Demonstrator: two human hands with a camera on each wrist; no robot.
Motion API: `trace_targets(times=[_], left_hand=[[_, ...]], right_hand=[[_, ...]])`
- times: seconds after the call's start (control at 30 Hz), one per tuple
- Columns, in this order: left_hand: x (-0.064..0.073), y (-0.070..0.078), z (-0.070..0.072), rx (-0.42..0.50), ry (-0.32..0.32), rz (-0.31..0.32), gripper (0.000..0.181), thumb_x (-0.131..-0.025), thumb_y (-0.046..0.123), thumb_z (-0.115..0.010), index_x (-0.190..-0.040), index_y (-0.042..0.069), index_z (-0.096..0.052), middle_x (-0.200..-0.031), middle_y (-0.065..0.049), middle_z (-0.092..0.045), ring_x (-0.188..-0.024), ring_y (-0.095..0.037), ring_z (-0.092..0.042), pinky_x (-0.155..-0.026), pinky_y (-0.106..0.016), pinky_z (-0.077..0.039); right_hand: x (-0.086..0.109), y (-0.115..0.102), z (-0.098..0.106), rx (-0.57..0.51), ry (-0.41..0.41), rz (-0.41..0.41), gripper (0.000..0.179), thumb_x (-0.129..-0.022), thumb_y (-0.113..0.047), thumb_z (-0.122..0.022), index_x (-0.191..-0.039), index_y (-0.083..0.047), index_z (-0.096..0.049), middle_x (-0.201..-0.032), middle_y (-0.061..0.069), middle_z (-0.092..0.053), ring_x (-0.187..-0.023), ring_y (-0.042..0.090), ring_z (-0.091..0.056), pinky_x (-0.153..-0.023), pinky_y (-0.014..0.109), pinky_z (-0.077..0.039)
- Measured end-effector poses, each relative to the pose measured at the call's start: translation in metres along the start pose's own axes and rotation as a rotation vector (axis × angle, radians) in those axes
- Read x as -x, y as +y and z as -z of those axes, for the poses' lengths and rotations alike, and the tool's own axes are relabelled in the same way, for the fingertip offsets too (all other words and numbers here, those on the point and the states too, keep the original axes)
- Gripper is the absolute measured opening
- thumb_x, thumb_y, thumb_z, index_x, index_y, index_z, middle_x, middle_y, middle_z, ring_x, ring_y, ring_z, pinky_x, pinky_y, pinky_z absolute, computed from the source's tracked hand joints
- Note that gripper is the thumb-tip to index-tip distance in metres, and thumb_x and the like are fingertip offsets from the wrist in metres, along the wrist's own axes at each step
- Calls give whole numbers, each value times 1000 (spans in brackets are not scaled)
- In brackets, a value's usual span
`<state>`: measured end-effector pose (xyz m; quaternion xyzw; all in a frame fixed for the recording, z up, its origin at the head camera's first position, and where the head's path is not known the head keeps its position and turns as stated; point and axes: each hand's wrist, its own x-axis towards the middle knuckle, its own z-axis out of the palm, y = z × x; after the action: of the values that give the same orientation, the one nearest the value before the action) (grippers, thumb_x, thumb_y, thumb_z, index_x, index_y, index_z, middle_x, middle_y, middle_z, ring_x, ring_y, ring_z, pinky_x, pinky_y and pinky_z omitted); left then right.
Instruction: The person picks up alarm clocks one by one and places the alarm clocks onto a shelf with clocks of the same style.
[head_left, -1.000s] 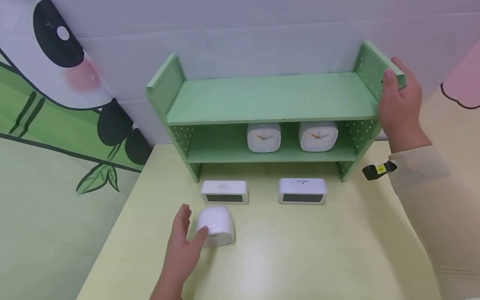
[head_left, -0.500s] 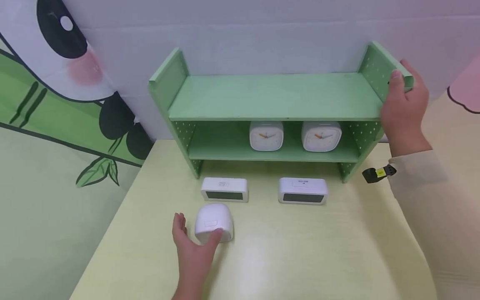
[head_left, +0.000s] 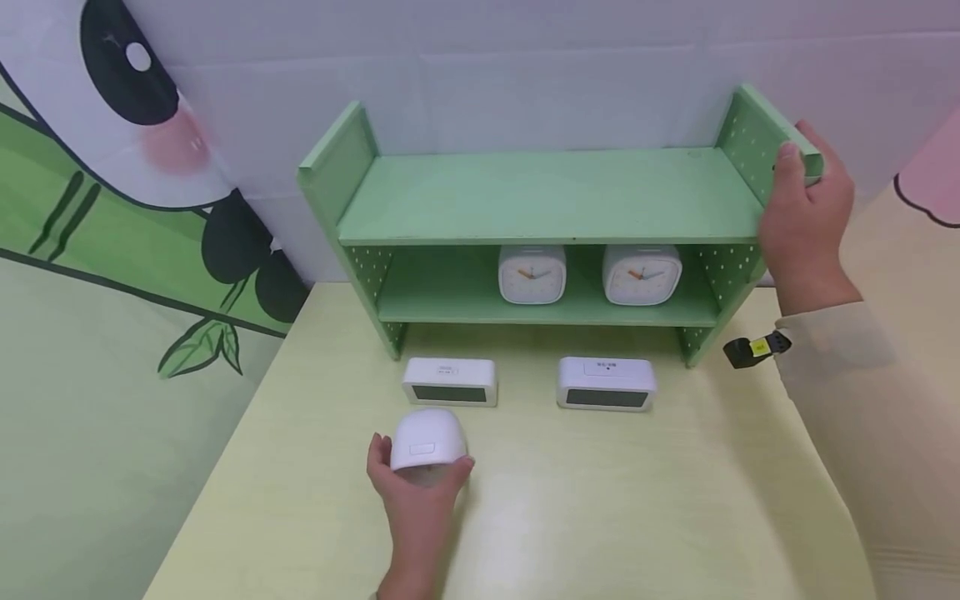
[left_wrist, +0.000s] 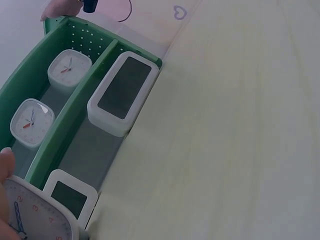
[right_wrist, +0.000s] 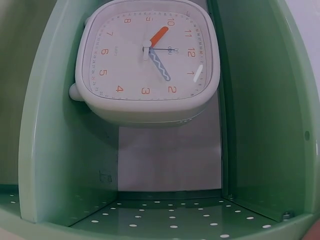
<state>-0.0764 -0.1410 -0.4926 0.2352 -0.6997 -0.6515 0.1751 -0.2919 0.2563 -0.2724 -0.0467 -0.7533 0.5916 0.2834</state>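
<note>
A white alarm clock (head_left: 427, 435) is at the left front of the table, its face toward the person. My left hand (head_left: 418, 504) holds it from the near side, thumb on its right and fingers on its left; part of its dial shows in the left wrist view, beside the fingers (left_wrist: 4, 210). At the right end of a green two-tier shelf (head_left: 547, 196), my right hand (head_left: 808, 225) grips the upright side panel, thumb on the inner face. Two more white alarm clocks, a middle one (head_left: 532, 275) and a right one (head_left: 642, 275), sit on the lower tier.
Two white digital clocks with dark screens, a left one (head_left: 450, 383) and a right one (head_left: 606, 385), lie before the shelf on the pale wooden table (head_left: 600, 508). A wall cloth (head_left: 540, 92) hangs behind. A black strap (head_left: 757, 346) is at my right wrist.
My left hand has moved right and round the near side of the alarm clock; its thumb has gone from the clock's left to its right side. My right hand keeps its grip on the shelf.
</note>
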Motion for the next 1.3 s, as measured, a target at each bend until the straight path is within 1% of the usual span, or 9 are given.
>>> trace_targets(times=[0.13,0.27,0.33,0.5,0.57,0.83,1.07,1.2,1.3], left_hand=[[2,0,-3,23,52,-68,116,-72,17,-96,-155,10,-16,-152,-8,-29,-134,-27,-35,-107,-45,-32],[3,0,-3,31,65,-81,106,-75,11,-93,-152,9,-21,-148,-7,-33,-129,-29,-40,-103,-44,-35],[3,0,-3,30,57,-73,107,-75,10,-93,-153,10,-20,-149,-7,-32,-129,-28,-41,-102,-43,-37],[5,-2,-3,-17,21,-43,122,-72,15,-96,-159,14,-11,-150,-4,-30,-127,-27,-42,-102,-42,-39],[6,-3,-3,-34,13,-39,125,-70,17,-97,-160,15,-10,-150,-6,-30,-126,-28,-43,-102,-43,-39],[5,-4,-3,-62,12,-23,120,-68,18,-98,-156,17,-17,-145,-7,-33,-123,-29,-46,-102,-44,-39],[5,-1,-3,-51,7,-74,115,-70,14,-97,-155,10,-20,-146,-12,-33,-127,-32,-41,-103,-47,-37],[6,3,-2,-56,21,-81,114,-69,11,-97,-155,10,-21,-146,-13,-34,-127,-33,-41,-103,-49,-37],[7,9,-1,-65,6,-73,115,-70,14,-97,-156,12,-21,-146,-13,-36,-126,-33,-42,-101,-51,-40]], right_hand=[[1,-1,1,-4,-1,5,50,-110,-30,-41,-158,-17,-40,-150,7,-51,-122,14,-58,-99,26,-50],[1,-1,2,-13,-6,11,50,-110,-30,-41,-158,-16,-40,-151,7,-50,-123,15,-58,-99,26,-50],[1,-1,2,-15,-8,9,50,-110,-30,-41,-158,-16,-39,-152,7,-49,-124,15,-58,-100,26,-50],[2,-1,2,-13,-6,2,50,-110,-30,-41,-158,-16,-39,-152,7,-49,-124,15,-58,-100,26,-50],[1,-1,3,-18,-7,0,50,-111,-30,-41,-158,-16,-39,-152,7,-49,-125,16,-57,-100,26,-50],[1,1,3,-34,-20,-11,51,-110,-30,-41,-159,-16,-39,-154,6,-48,-125,15,-57,-99,25,-50],[1,1,2,-22,-12,6,50,-110,-31,-42,-158,-17,-40,-150,7,-51,-121,14,-59,-96,24,-51],[1,2,2,-10,-12,19,49,-110,-31,-42,-158,-18,-41,-149,8,-52,-119,13,-59,-93,22,-52],[1,2,2,-11,-12,18,49,-110,-31,-42,-158,-18,-41,-149,7,-52,-119,13,-59,-94,22,-52]])
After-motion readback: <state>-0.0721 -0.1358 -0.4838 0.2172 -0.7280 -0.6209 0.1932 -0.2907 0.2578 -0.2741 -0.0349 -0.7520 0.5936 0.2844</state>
